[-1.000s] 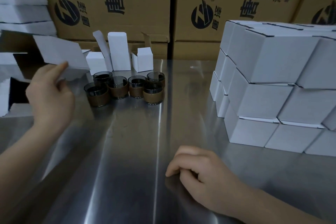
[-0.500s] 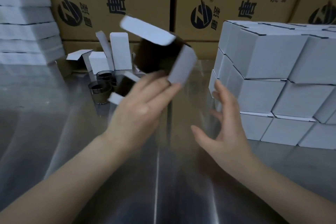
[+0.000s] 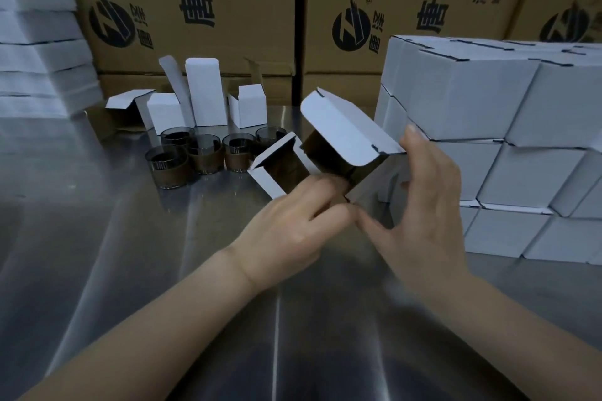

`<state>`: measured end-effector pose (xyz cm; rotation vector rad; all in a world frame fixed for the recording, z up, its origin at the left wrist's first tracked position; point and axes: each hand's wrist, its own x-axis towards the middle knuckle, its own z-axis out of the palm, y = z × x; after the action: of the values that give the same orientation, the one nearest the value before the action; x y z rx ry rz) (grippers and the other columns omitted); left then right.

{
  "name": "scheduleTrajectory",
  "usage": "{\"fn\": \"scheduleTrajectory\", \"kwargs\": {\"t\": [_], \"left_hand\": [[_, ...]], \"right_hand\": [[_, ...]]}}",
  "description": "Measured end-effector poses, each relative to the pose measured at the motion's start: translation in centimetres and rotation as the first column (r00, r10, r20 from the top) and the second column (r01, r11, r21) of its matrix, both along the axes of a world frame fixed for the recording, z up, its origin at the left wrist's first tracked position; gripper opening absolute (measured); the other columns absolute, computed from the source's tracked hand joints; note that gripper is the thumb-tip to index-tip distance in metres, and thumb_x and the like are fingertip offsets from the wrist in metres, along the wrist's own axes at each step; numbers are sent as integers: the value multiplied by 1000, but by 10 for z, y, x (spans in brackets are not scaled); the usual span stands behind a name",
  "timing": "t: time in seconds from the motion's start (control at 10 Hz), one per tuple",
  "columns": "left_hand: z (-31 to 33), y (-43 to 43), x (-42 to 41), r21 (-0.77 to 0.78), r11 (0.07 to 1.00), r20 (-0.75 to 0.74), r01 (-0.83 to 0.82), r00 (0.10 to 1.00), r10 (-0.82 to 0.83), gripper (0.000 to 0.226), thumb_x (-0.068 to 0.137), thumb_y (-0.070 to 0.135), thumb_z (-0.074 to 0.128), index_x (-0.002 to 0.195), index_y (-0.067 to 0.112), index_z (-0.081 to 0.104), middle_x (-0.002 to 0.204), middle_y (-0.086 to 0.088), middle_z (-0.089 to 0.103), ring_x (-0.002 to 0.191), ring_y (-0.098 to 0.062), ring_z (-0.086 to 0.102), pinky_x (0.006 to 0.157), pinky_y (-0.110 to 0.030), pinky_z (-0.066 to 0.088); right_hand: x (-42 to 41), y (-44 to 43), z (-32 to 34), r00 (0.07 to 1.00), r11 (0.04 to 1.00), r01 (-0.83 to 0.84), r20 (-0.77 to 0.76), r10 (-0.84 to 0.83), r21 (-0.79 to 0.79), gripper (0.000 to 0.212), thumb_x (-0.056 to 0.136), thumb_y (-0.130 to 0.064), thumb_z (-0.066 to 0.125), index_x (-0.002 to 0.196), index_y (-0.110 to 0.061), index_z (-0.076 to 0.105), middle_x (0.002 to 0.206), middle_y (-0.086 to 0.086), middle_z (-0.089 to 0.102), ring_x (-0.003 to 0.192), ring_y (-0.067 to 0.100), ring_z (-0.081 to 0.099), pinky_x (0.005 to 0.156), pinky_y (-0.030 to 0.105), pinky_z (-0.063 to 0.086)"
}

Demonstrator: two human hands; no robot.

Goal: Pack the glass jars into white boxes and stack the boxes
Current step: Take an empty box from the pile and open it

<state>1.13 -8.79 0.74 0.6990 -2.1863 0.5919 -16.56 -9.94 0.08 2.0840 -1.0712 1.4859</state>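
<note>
White box (image 3: 345, 127) with brown inside, brown-banded jars (image 3: 205, 158)

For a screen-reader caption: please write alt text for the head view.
A person's left hand and right hand hold an open white box, flaps open, over a steel table. Behind it cluster glass jars; stacked white boxes stand at right.

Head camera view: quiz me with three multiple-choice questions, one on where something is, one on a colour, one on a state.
1. Where are the glass jars? A in a drawer; B on the metal table, left of the held white box; C on the floor.
2. What colour is the jars' lower band? A red; B green; C brown.
3. The white box is: A open, flaps out; B taped shut; C crushed flat.
Answers: 1 B, they stand on the steel; 2 C, brown wraps each; 3 A, left hand and right hand hold it unfolded.
</note>
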Motion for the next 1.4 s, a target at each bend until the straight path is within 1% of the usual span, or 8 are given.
{"fn": "scheduleTrajectory", "kwargs": {"t": [0.1, 0.3, 0.5, 0.6, 0.7, 1.0, 1.1, 1.4], "left_hand": [[-11, -4, -6, -9, 999, -31, 49, 998, -49, 33, 83, -17, 51, 103, 9, 47, 103, -22, 55, 89, -30, 52, 55, -38, 51], [-16, 1, -11, 158, 979, -141, 130, 984, -108, 31, 100, 30, 48, 127, 22, 58, 138, 22, 44, 123, -7, 52, 99, -41, 50], [-15, 8, -19, 29, 974, -127, 227, 967, -221, 14, 104, 8, 38, 114, 5, 49, 145, -9, 28, 111, -27, 52, 88, -36, 52], [-18, 14, -16, 265, 951, -150, 162, 981, -126, 28, 98, 52, 45, 117, 32, 46, 123, 42, 44, 110, 15, 49, 93, -15, 44], [-30, 3, -11, 409, 912, -69, 40, 998, -12, 30, 88, 54, 44, 116, 44, 42, 98, 52, 44, 96, 29, 41, 83, -3, 32], [-26, -13, -6, 338, 941, 219, 24, 970, -103, 31, 86, 4, 40, 100, 6, 67, 106, -2, 35, 88, -18, 33, 54, -37, 48], [-22, -12, -4, 353, 935, 257, -14, 963, -83, 22, 84, 0, 52, 96, 2, 70, 114, -14, 59, 102, -31, 53, 67, -44, 53], [-17, -16, 49, 342, 916, -55, -208, 969, 240, 20, 76, 6, 45, 71, 5, 65, 71, -8, 62, 72, -21, 50, 59, -33, 41]], "right_hand": [[-2, -2, 1, 1000, 1000, 0, -15, 0, -22, 76, 82, -39, 64, 139, -7, 25, 132, 12, 37, 117, 28, 40, 102, 25, 32], [-6, 4, 6, 989, 996, -47, 147, 35, 78, 87, 78, -42, 71, 141, 4, 32, 127, 16, 45, 113, 31, 48, 86, 45, 51], [-9, 11, 17, 903, 963, -220, 407, 140, 157, 90, 76, -43, 71, 144, 0, 29, 130, 16, 46, 116, 32, 52, 86, 47, 53], [-8, 15, 22, 867, 963, -255, 461, 188, 88, 85, 76, -39, 71, 141, -4, 28, 134, 20, 44, 120, 30, 51, 86, 48, 55], [-6, 20, 23, 876, 973, -231, 431, 215, -14, 79, 81, -49, 69, 136, -15, 23, 130, 11, 42, 118, 22, 49, 86, 44, 55], [-3, 20, 17, 835, 916, -398, 433, 340, 49, 79, 76, -32, 71, 139, -13, 26, 128, -5, 45, 117, 20, 52, 91, 32, 48], [-4, 18, 17, 810, 887, -450, 465, 357, 104, 77, 78, -32, 69, 141, -17, 27, 126, -13, 47, 115, 21, 53, 91, 32, 48], [-2, 20, 14, 670, 735, -655, 587, 455, 178, 83, 81, -29, 65, 149, -9, 23, 133, 1, 52, 118, 25, 55, 92, 32, 49]]}}
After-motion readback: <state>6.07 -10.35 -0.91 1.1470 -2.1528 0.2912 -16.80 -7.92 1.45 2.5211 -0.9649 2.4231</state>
